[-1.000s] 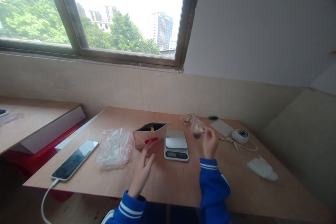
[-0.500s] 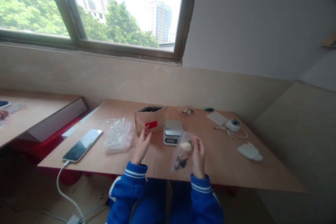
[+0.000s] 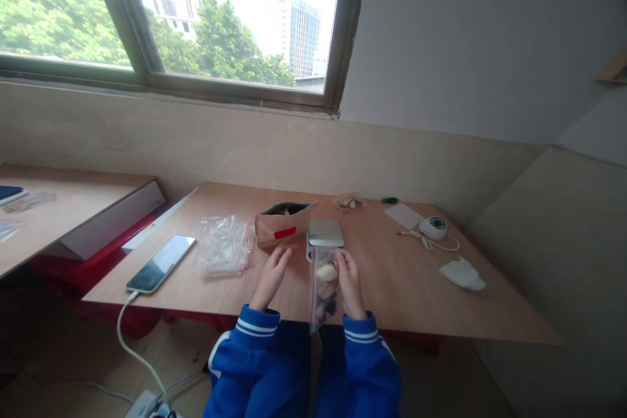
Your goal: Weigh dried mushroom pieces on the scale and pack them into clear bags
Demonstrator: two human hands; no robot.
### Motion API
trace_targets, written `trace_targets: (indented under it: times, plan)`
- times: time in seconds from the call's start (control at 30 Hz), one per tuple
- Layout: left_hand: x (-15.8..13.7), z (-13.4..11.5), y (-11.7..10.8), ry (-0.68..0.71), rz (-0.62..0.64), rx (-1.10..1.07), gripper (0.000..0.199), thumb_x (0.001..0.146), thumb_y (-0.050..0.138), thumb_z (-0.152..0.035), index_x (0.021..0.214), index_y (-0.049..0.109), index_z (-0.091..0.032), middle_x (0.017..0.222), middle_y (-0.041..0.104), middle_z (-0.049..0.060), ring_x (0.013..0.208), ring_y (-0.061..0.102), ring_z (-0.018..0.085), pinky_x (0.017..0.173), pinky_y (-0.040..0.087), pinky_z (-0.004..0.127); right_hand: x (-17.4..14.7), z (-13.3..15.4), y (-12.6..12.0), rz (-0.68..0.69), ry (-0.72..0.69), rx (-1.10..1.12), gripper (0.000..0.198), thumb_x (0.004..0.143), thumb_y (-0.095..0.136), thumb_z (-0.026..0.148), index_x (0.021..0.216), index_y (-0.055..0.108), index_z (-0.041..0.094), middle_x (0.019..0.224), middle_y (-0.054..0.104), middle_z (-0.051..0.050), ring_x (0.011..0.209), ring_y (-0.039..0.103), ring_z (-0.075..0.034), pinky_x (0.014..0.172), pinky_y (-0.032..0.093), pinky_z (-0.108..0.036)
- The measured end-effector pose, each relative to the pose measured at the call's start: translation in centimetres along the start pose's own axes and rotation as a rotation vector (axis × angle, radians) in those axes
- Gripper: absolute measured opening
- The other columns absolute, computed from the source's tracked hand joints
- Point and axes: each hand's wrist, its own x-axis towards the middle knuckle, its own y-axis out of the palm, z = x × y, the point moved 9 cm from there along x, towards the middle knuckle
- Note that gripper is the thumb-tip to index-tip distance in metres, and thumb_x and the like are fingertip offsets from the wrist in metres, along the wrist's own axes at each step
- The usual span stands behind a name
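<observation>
The left hand (image 3: 271,275) has come away from the red label on the paper bag (image 3: 267,234) and now sits just below it, left of centre in the lower frame, its fingers loosely spread and holding nothing; whether a fingertip grazes the paper bag cannot be told. Meanwhile the right hand (image 3: 349,279), its fingers pinched shut on the upper right edge of the filled bag (image 3: 324,281), has brought it farther left, to the lower centre of the frame. There it hangs between the hands, its red-lined strip down the left side, and covers the front of the scale (image 3: 326,233), display included. The other bag (image 3: 349,203) lies toward the desk's (image 3: 401,290) far edge, right of centre. For the work in hand, this seems to put the filled bag within easy reach of the free left fingers; whether it is sealed is unclear.
</observation>
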Motion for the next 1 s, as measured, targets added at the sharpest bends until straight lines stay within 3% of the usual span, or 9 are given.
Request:
trace_targets:
  times: [0.27,0.53,0.73,0.87,1.0]
  plan:
    - [-0.8,-1.4,-0.2,0.061,0.041,-0.015,0.034,0.085,0.048,-0.042,0.103,0.066,-0.02,0.117,0.065,0.007,0.119,0.053,0.023,0.107,0.033,0.036,-0.2,-2.5,1.8,0.023,0.055,0.03,0.033,0.075,0.057,0.051,0.08,0.065,0.02,0.083,0.069,-0.005,0.082,0.064,-0.022,0.076,0.05,-0.033]
    - [-1.4,-0.6,-0.1,0.04,0.008,-0.045,0.037,0.081,0.053,-0.044,0.106,0.061,-0.019,0.117,0.064,0.008,0.118,0.053,0.023,0.106,0.036,0.037,0.2,-3.4,0.9,0.005,0.05,-0.019,0.031,0.076,0.056,0.049,0.08,0.065,0.02,0.084,0.07,-0.005,0.085,0.064,-0.023,0.078,0.049,-0.034]
    - [-1.9,0.4,0.1,-0.137,0.018,-0.151,0.059,0.08,0.048,-0.062,0.115,0.058,-0.016,0.127,0.059,0.014,0.116,0.055,0.027,0.096,0.044,0.038,0.3,-3.5,0.1,0.001,0.053,-0.019,0.031,0.076,0.056,0.049,0.08,0.067,0.02,0.086,0.07,-0.006,0.083,0.064,-0.023,0.074,0.051,-0.033]
    - [-2.3,1.4,-0.6,-0.251,-0.084,-0.154,0.072,0.075,0.041,-0.073,0.104,0.062,-0.011,0.112,0.065,0.018,0.103,0.062,0.03,0.085,0.05,0.041,0.4,-3.7,-0.3,-0.007,0.046,-0.018,0.032,0.074,0.057,0.05,0.079,0.067,0.02,0.086,0.07,-0.006,0.084,0.064,-0.023,0.072,0.051,-0.032]
    - [-2.3,2.1,-0.5,-0.239,-0.104,-0.114,0.072,0.07,0.045,-0.075,0.1,0.061,-0.011,0.1,0.068,0.017,0.094,0.066,0.03,0.077,0.052,0.04,0.3,-3.8,-0.6,-0.017,0.074,-0.006,0.032,0.073,0.058,0.048,0.079,0.067,0.018,0.084,0.069,-0.006,0.081,0.064,-0.022,0.068,0.051,-0.03]
